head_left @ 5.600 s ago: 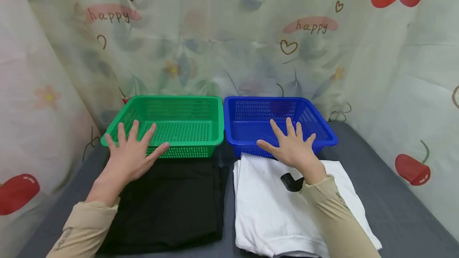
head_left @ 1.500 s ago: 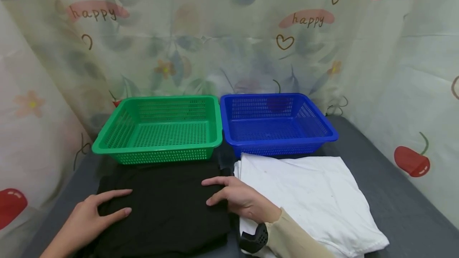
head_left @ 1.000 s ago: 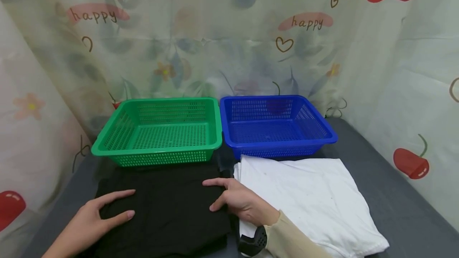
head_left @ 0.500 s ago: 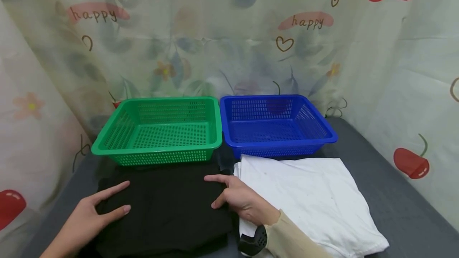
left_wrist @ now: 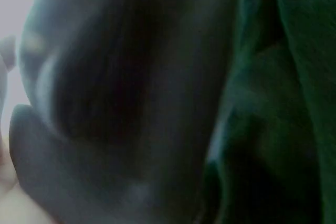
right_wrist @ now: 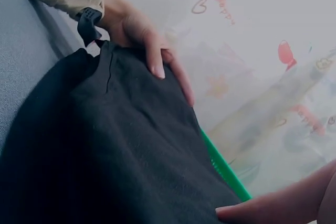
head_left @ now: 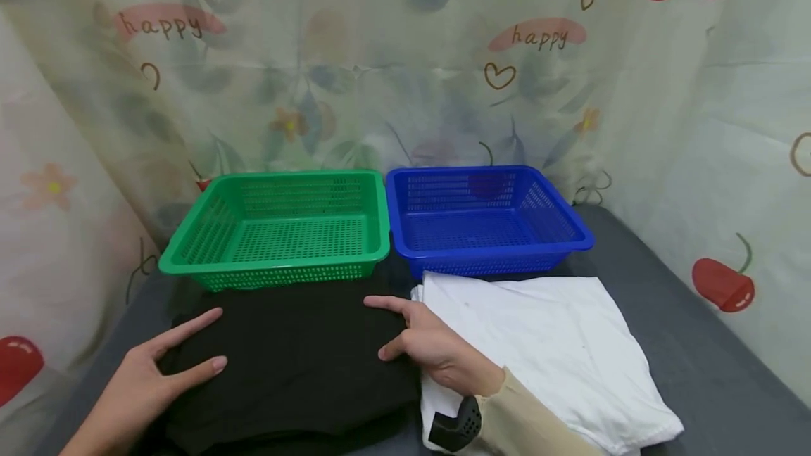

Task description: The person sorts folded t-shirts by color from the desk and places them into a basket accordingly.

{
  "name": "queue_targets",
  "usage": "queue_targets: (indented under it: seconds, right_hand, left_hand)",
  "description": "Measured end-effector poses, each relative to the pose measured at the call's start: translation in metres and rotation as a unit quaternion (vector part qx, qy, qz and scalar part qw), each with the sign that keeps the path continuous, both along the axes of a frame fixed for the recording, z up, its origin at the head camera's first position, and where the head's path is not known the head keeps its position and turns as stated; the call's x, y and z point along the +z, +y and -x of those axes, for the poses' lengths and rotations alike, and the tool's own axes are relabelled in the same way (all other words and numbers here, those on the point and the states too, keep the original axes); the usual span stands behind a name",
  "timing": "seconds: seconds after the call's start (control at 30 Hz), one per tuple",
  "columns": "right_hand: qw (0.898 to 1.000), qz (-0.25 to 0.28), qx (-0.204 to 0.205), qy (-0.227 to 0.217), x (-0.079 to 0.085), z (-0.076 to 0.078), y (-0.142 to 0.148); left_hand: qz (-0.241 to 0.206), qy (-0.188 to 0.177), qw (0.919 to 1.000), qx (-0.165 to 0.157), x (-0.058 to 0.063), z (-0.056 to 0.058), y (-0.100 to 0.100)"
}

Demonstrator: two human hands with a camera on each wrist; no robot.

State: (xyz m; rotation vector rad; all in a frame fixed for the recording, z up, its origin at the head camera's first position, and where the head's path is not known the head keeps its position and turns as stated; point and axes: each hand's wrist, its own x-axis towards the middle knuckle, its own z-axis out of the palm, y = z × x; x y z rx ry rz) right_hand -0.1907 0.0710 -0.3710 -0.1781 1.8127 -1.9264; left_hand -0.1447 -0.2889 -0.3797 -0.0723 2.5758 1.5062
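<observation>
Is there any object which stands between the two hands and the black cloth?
No, nothing visible does: the left hand and the right hand hold the black cloth directly, from its opposite sides.

Left hand (head_left: 144,378), right hand (head_left: 438,349) opposite, fingers (head_left: 187,330) pointing inward (thumbs (head_left: 204,371) too)

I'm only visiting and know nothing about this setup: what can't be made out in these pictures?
Head view: most fingers of the left hand and right hand, hidden by the hands themselves and the black cloth.
Head view: the lower wall of the blue basket, partly hidden behind the white cloth.
Left wrist view: seams and edges, too blurred.
Right wrist view: most of the right hand, cut off lower right.
</observation>
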Motion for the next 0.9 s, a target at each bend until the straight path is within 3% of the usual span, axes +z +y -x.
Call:
queue_targets:
  seconds: [0.27,0.5,0.73,0.9]
  right_hand:
    - [0.997,0.048,0.049,0.039,0.017,0.001,0.016]
    - [0.987,0.101,0.097,0.076,0.032,0.006,0.031]
    - [0.985,0.091,0.091,0.112,0.044,0.022,0.037]
    - [0.985,0.072,0.084,0.129,0.050,0.039,0.038]
  left_hand:
    - [-0.031,0.046,0.9984,-0.002,0.018,-0.009,0.007]
    - [-0.025,0.076,0.9967,-0.010,0.037,-0.011,0.011]
    - [0.003,0.110,0.9932,-0.037,0.057,0.002,0.013]
    - [0.007,0.135,0.9890,-0.061,0.069,0.021,0.015]
